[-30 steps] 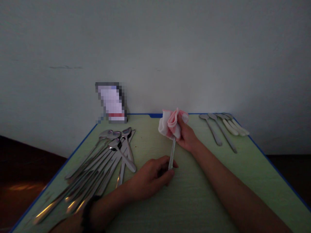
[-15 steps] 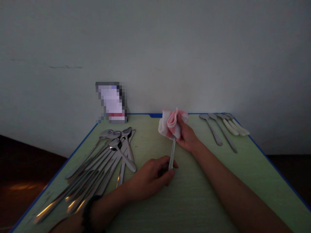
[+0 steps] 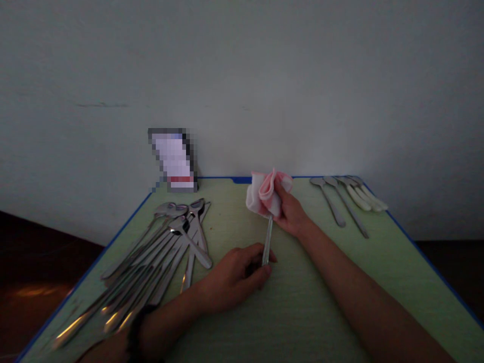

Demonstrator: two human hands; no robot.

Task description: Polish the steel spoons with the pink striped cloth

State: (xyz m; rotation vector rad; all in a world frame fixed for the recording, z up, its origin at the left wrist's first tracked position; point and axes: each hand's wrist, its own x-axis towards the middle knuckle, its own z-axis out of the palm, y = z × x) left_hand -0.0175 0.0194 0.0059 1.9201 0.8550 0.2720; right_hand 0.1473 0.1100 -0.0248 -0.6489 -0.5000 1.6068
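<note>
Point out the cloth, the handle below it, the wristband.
Cloth [image 3: 267, 195]: head view, on its bunched folds.
Handle [image 3: 267, 243]: head view, on its bare middle stretch.
Wristband [image 3: 136, 325]: head view, on its dark outer surface.

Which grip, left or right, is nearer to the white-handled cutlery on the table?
Right. The right grip, on the pink-and-white cloth, is to the left of the white-handled cutlery. The left grip, on a metal handle, is farther left and closer to the camera.
</note>
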